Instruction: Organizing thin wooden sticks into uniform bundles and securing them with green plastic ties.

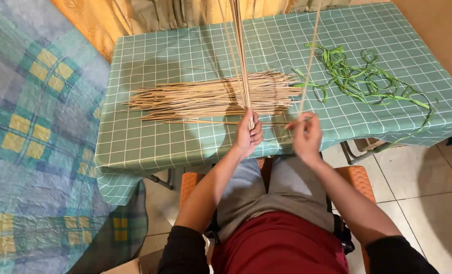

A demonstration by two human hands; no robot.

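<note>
A table (150,147) covered with a green checked cloth fills the upper middle of the view, and on it a pile of thin pale sticks (211,96) lies flat, running from 9 o'clock to 3 o'clock. At about 2 o'clock from this pile, a loose tangle of green strips (368,76) rests on the cloth, well apart from the hands. A bed with a blue and yellow plaid blanket (33,127) stands at 9 o'clock of the table, and yellow curtains (134,15) hang at 12 o'clock. The person sits on an orange chair (360,177) at the 6 o'clock edge of the table. The left hand (248,134) is at this near edge, its fingers closed around the lower end of an upright bundle of sticks (240,50) that rises toward 12 o'clock and crosses in front of the flat pile. The right hand (306,134) is just beside it at 3 o'clock, its fingertips pinched on the lower end of a single stick (310,56), which leans slightly toward 1 o'clock. Both forearms come up from 6 o'clock, with the elbows spread outside the knees.
</note>
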